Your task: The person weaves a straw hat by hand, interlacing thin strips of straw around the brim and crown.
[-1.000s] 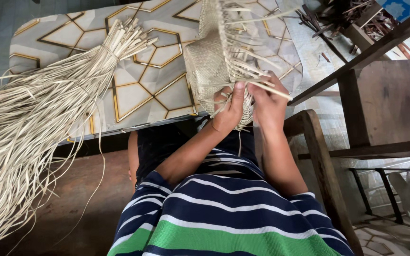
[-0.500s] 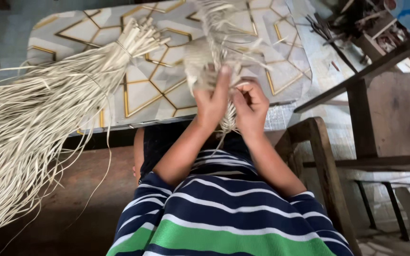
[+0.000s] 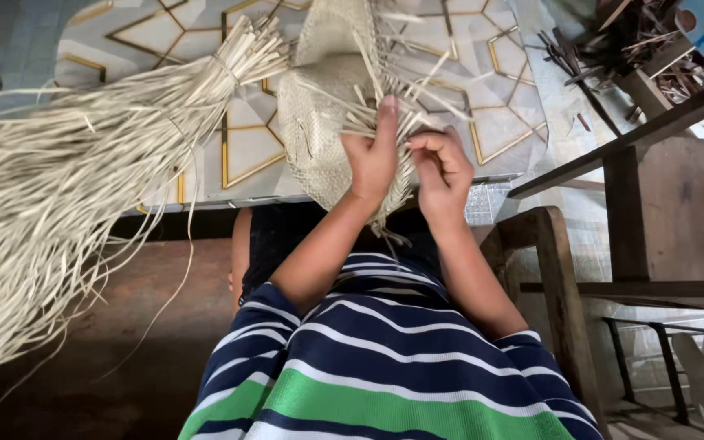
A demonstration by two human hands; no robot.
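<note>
Head view, both hands [image 3: 409, 159] raised since before, each grip pinching woven piece [image 3: 327, 122] strands

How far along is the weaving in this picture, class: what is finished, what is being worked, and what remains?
Done: a rounded stretch of the woven straw piece is closely plaited. In hand: the left hand and right hand pinch the loose strips sticking out at its edge. Left: those ends stand unwoven, and a large tied bundle of strips lies unused alongside.
</note>
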